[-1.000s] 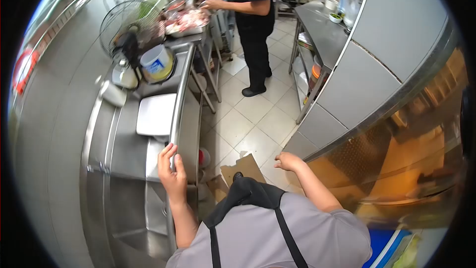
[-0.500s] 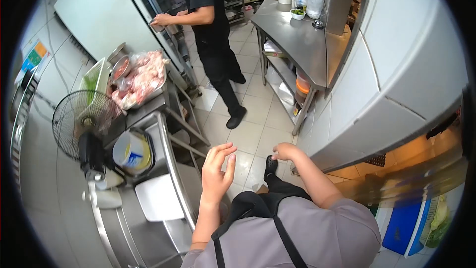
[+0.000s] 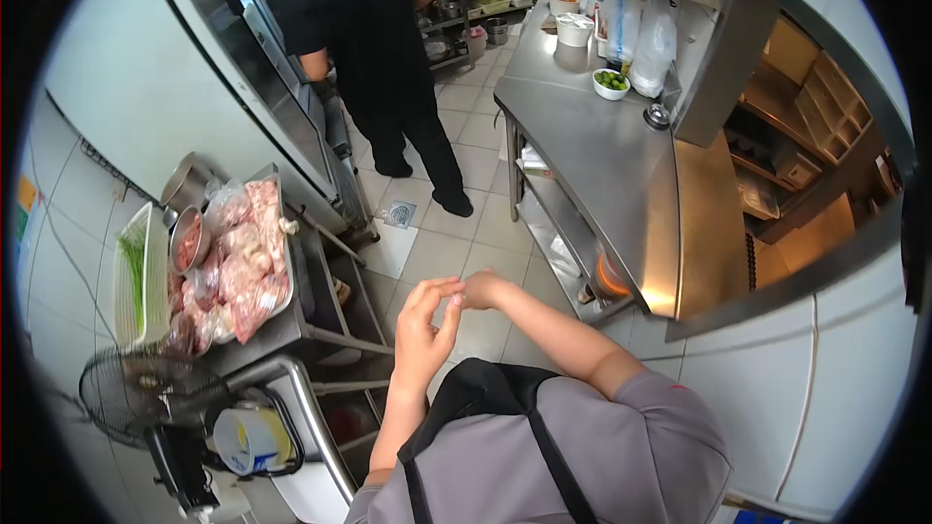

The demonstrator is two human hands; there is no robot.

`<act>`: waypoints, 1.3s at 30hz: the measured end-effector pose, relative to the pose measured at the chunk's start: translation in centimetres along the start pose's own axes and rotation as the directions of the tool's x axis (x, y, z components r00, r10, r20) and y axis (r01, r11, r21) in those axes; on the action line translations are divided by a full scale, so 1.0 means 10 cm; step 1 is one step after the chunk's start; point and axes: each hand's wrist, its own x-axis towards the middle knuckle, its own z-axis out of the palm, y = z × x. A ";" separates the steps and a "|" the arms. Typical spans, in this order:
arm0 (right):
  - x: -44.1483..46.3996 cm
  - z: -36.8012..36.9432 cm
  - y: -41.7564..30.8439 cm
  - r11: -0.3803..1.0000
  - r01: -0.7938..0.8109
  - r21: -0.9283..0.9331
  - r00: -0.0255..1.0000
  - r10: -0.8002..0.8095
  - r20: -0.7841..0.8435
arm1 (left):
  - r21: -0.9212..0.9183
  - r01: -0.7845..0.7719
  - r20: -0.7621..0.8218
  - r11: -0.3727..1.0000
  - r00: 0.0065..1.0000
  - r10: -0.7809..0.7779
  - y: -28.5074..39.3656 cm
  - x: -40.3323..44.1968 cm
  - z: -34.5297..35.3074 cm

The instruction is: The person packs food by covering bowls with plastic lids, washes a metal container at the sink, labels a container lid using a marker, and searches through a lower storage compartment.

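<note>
In front of my body, my left hand (image 3: 427, 315) is raised with nothing in it, its thumb apart from the bent fingers. Just beside its fingertips is my right hand (image 3: 485, 289); its fingers are mostly hidden, and whether the two hands touch I cannot tell. To the left, a metal tray (image 3: 287, 267) is heaped with raw meat (image 3: 248, 277), part of it in clear plastic bags. At its left edge a steel bowl (image 3: 190, 241) holds reddish meat pieces. Neither hand is at these things.
A co-worker (image 3: 364, 49) in black stands ahead by an open fridge. On the right runs a steel counter (image 3: 582, 136) with a bowl of green pieces (image 3: 612, 84). A black fan (image 3: 155, 398) and a white basket of green stalks (image 3: 146, 277) are at left.
My view has moved forward and turned right. My right hand has come in close to my left. The co-worker has turned away toward the fridge, with their back to me.
</note>
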 end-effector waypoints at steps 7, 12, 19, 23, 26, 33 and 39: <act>1.51 -0.56 0.35 0.951 0.285 0.123 0.926 -0.239 -0.293 | -0.066 -0.171 -0.001 0.983 0.985 0.171 -0.80 1.76 0.05; 2.03 -1.79 0.72 0.999 0.040 0.024 0.999 -0.039 -0.032 | -0.113 -0.207 0.093 0.972 0.972 0.217 -1.38 3.10 -0.09; 3.47 -2.29 2.31 0.948 -0.093 0.304 0.955 0.172 -0.242 | -0.306 0.008 0.294 0.952 0.952 0.086 -2.43 4.71 0.31; 4.48 -2.25 3.34 0.885 -0.297 0.359 0.883 0.398 -0.251 | -0.260 0.110 0.365 0.959 0.931 -0.008 -3.25 5.48 0.76; 4.61 -2.64 3.94 0.833 -0.519 0.191 0.832 0.544 -0.111 | -0.134 0.116 0.396 0.984 0.917 -0.054 -3.87 6.06 1.04; 4.44 -2.41 5.48 0.510 -0.859 -0.041 0.512 0.859 -0.028 | -0.083 0.478 0.708 0.875 0.646 -0.286 -4.90 7.11 1.73; 4.39 -3.41 5.62 0.473 -0.579 0.664 0.633 0.774 0.001 | 0.226 0.974 0.787 -0.016 -0.192 -0.586 -5.89 7.45 3.00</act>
